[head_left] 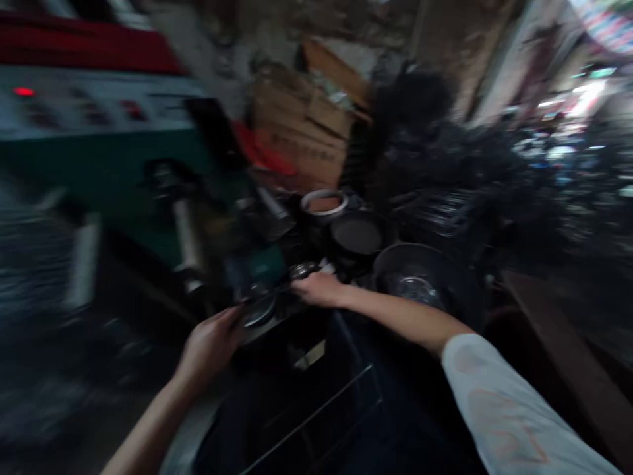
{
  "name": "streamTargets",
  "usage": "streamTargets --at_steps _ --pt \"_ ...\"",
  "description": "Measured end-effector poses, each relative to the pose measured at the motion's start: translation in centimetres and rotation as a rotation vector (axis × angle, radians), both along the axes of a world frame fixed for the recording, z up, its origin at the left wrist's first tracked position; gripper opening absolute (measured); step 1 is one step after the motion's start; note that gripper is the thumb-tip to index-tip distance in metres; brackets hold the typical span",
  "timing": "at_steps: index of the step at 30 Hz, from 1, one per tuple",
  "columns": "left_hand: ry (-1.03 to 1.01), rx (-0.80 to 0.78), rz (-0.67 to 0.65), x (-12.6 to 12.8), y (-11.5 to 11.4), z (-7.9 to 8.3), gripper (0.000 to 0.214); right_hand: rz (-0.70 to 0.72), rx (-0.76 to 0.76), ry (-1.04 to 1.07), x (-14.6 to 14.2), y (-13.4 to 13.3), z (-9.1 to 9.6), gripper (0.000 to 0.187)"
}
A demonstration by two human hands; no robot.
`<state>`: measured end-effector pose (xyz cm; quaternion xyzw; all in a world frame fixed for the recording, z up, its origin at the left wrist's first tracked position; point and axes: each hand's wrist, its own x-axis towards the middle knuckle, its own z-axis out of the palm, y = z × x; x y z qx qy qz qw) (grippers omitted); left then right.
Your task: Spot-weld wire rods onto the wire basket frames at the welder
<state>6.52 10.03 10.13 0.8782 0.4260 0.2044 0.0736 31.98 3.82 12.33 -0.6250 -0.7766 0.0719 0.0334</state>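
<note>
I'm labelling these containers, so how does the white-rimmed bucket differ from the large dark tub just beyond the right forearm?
Rim: the bucket has a pale rim, while the tub has a dark one.
Size: the tub looks wider in this view than the bucket.
Inside: the tub holds shiny pieces, too blurred to name; the bucket shows a brownish surface.
Both look round and open-topped.

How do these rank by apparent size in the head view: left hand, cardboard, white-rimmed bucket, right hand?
1. Cardboard
2. Left hand
3. Unranked: white-rimmed bucket and right hand look alike; blur softens their edges.
</note>
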Motion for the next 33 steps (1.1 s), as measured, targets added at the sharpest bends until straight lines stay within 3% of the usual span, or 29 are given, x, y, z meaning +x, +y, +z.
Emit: streamTargets --at_steps 4,10,33 --pt "0.029 -0.069 -0.025 -1.8 -0.1 -1.0 0.017 0.087 0.02 0.065 0.2 1.3 -1.1 0.034" --pt "-0.025 -0.095 -0.023 -2.2 0.4 -1.6 0.016 0.07 0.024 0.181 -0.2 2.2 -2.3 0.032" --pt "-0.147 -0.015 -0.016 -5.5 -0.9 -2.2 0.022 0.127 -0.012 -0.057 -3.7 3.4 -2.3 0.036"
